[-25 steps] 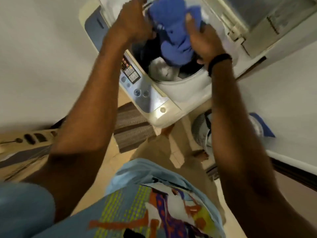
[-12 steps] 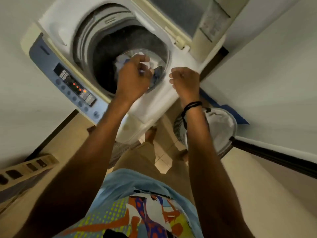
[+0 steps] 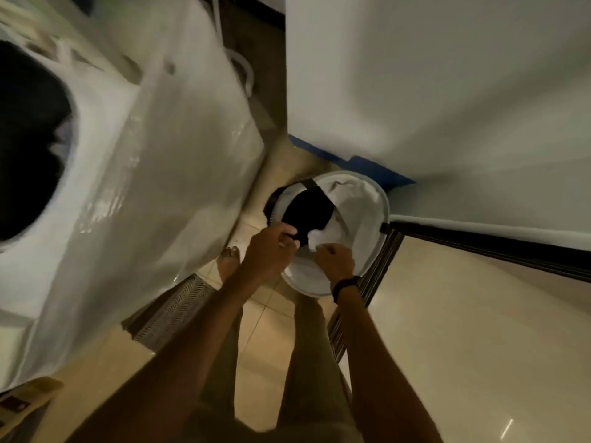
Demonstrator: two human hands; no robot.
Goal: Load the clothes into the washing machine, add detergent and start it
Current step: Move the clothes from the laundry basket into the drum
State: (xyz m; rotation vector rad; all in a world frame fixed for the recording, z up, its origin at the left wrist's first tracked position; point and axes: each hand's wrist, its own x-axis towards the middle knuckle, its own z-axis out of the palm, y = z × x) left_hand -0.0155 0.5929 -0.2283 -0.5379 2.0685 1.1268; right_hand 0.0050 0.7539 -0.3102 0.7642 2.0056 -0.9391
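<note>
A round white laundry basket (image 3: 372, 199) stands on the floor to the right of the white top-loading washing machine (image 3: 166, 148). Inside it lie a black garment (image 3: 308, 209) and a white cloth (image 3: 323, 236). My left hand (image 3: 271, 251) reaches into the basket's near side with its fingers closed on the black garment's edge. My right hand (image 3: 335, 262), with a dark band at the wrist, is closed on the white cloth just beside it. The machine's dark drum opening (image 3: 28, 161) shows at the far left, blurred.
A striped mat (image 3: 172, 311) lies on the tiled floor in front of the machine. My bare foot (image 3: 228, 257) stands between mat and basket. White walls rise behind and to the right, with a dark door track (image 3: 479, 244) and a blue strip (image 3: 367, 169) behind the basket.
Both hands have left the drum, where the blue garment was dropped, and moved down to the basket on the floor. The view has swung right and down; they now grip the clothes there.
</note>
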